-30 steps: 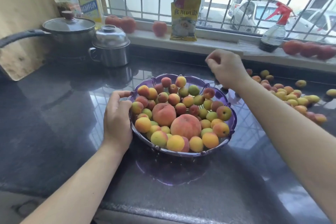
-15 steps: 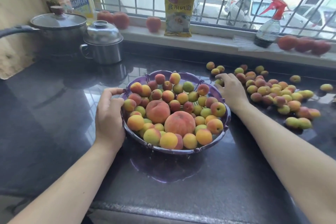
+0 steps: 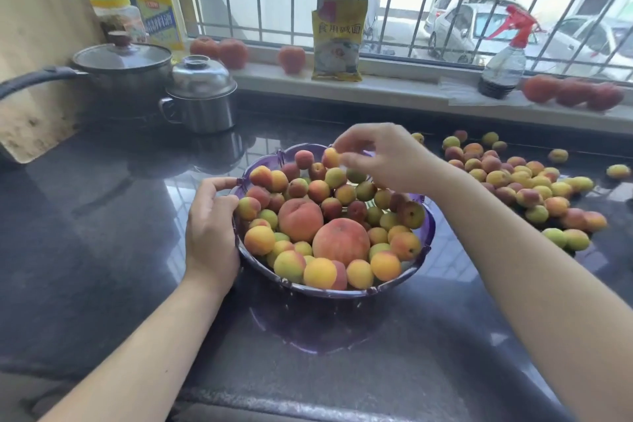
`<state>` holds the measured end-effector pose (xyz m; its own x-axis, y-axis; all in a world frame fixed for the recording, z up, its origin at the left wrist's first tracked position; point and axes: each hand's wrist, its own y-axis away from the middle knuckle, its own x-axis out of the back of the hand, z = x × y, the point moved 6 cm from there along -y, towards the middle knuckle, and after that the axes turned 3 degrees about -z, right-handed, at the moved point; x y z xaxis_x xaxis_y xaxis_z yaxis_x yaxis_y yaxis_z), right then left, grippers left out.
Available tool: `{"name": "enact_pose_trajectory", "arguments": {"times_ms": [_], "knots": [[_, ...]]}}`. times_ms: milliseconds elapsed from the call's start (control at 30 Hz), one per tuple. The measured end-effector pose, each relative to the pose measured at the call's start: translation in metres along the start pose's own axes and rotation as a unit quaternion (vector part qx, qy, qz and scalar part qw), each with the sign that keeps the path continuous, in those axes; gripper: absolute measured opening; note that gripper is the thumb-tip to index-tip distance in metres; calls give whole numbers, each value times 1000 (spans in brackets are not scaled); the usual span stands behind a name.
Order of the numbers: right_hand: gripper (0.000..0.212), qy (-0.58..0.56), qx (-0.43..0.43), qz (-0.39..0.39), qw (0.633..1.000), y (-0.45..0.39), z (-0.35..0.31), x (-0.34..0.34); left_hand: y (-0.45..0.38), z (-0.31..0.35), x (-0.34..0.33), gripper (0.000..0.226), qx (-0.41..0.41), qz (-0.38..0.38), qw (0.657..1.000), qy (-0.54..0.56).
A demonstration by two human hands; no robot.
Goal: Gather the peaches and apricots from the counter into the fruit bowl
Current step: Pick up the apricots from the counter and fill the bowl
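right hand back over the bowl from the loose pile, letting fruit go

the dark counter [image 3: 102, 250] held the purple bowl [image 3: 419, 255] at its middle, heaped with small apricots around two big peaches [image 3: 340, 241]. half a second before, the right hand [image 3: 390, 161] lay down at the edge of the loose apricots [image 3: 527, 181] to the right; now it hung over the bowl's far side, fingers loosely spread, with one apricot [image 3: 331, 158] at its fingertips, though whether it was pinched or already dropped i could not tell. the left hand [image 3: 210, 226] stayed curled on the bowl's left rim, steadying it. judging by the pile, many trips were left, and the heap looked close to spilling.
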<state>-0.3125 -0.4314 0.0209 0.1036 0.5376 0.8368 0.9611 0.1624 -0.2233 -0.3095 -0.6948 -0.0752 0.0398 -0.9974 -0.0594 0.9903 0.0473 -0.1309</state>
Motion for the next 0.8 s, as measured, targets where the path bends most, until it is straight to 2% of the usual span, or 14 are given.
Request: {"name": "enact_pose_trajectory", "arguments": {"times_ms": [100,167,233,300,400,633,800], "knots": [[13,-84,-85,188,975,8,54,32,-2,-2,0,21,-4,2,1000,-5],[18,-47,-181,244,951,15,107,32,-2,-2,1,21,-7,5,1000,-6],[29,26,-248,209,946,17,153,13,-2,0,0,22,-17,4,1000,-5],[44,82,-254,153,952,9,177,-10,-1,2,-1,25,-22,2,1000,-1],[54,135,-250,127,950,-14,181,-16,-2,0,0,26,-16,6,1000,-2],[49,207,-292,66,932,-38,190,-17,-3,-1,0,23,-15,9,1000,2],[30,204,-248,145,936,-30,175,-11,-3,0,1,22,-12,2,1000,0]]}}
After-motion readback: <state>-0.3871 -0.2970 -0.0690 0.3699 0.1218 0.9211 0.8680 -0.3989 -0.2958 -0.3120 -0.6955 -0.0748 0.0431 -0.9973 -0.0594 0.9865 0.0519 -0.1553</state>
